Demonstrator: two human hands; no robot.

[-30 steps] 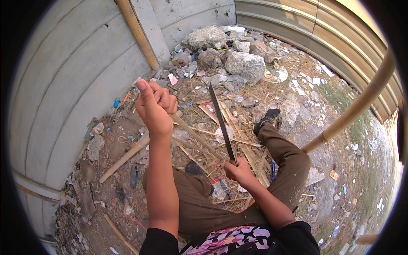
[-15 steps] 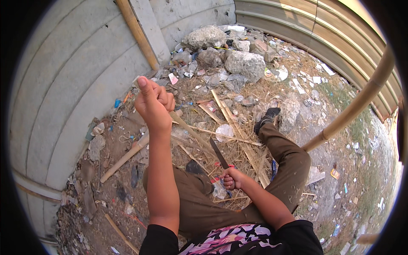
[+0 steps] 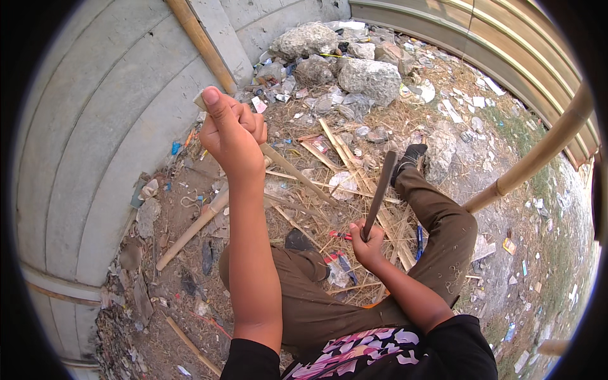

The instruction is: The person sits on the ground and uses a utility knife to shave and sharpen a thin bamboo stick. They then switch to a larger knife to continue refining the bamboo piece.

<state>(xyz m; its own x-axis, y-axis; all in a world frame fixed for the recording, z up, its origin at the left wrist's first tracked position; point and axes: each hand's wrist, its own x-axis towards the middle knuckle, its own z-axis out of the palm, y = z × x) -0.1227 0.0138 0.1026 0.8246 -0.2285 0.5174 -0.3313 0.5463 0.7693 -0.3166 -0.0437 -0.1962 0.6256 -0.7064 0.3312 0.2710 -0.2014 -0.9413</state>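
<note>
The left hand (image 3: 231, 130) is fisted around a bamboo strip (image 3: 292, 170) slanting down to the littered ground, its top end hidden, while the right hand (image 3: 367, 240) grips a dark blade (image 3: 380, 190), handle concealed.

A dull dark metal blade (image 3: 379, 189), a pale matt bamboo strip (image 3: 292, 168), and rough grey concrete wall (image 3: 95, 126).

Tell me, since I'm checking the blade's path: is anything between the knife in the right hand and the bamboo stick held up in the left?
Nothing visible. The left hand grips the bamboo stick, which slants down to the right. The long knife in the right hand stands apart from it; only the littered ground far below shows between them.
</note>
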